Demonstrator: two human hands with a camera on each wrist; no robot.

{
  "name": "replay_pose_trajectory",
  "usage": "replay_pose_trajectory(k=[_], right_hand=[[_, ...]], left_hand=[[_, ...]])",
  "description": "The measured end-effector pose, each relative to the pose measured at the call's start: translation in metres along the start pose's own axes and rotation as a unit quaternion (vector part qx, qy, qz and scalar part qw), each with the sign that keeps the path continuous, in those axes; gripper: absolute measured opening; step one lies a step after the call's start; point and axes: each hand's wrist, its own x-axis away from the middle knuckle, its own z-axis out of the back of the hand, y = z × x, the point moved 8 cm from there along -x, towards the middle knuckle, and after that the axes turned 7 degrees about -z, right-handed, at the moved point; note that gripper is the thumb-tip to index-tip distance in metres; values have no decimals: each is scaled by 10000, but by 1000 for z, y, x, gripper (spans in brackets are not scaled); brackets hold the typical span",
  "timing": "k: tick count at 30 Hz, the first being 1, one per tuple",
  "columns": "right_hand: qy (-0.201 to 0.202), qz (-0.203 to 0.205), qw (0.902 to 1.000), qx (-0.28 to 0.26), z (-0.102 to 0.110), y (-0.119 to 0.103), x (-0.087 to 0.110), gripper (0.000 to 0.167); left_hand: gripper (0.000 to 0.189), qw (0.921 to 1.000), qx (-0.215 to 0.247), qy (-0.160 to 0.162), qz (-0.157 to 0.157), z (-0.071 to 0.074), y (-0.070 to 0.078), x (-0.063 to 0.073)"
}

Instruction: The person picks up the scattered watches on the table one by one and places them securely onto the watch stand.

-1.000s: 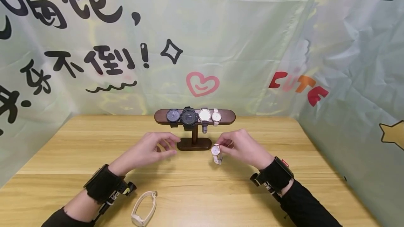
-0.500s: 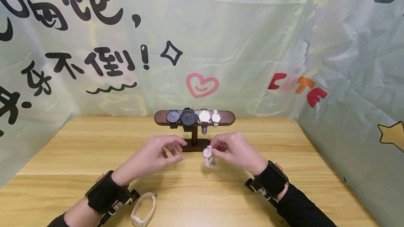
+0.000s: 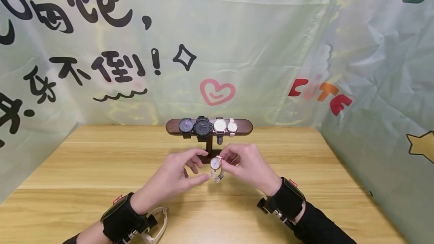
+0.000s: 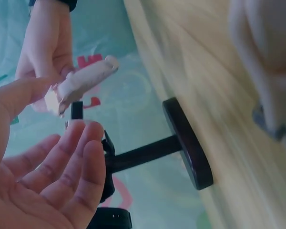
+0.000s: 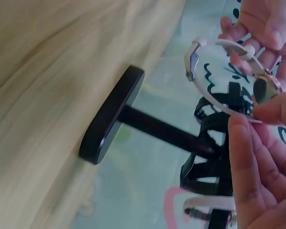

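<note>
A small wristwatch (image 3: pixel 215 163) with a white strap and rose-gold rim hangs in front of the display stand. My right hand (image 3: pixel 249 166) pinches it between thumb and fingers beside the case. In the right wrist view the white strap (image 5: pixel 207 95) forms a loop with a metal clasp. My left hand (image 3: pixel 181 174) reaches in from the left, thumb and fingers spread apart around nothing. Its fingertips are very close to the watch; whether they touch cannot be told. The left wrist view shows the watch (image 4: pixel 83 81) beyond the left thumb.
Behind the hands stands a dark wooden T-shaped watch stand (image 3: pixel 244 126) bearing several watches, dark ones left and light ones right. Its base (image 4: pixel 188 143) is partly hidden by the hands. A pale-strapped watch (image 3: pixel 165 223) lies at the table's front, partly behind the left wrist.
My right hand has carried the white-strapped watch leftward to the front of the stand's base. My left hand has moved right towards it, and its wrist now covers part of the pale watch.
</note>
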Motion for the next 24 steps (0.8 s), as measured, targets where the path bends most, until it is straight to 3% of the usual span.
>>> replay_pose_trajectory(k=[9, 17, 24], right_hand=[[400, -246, 9987, -186, -3, -12, 3, 11], [340, -351, 9986, -198, -7, -17, 5, 12], [230, -275, 9992, -167, -7, -20, 5, 10]], left_hand=[[48, 9995, 223, 205, -74, -7, 8, 1], [33, 9992, 2, 402, -74, -6, 8, 2], [32, 9993, -8, 359, -32, -4, 7, 1]])
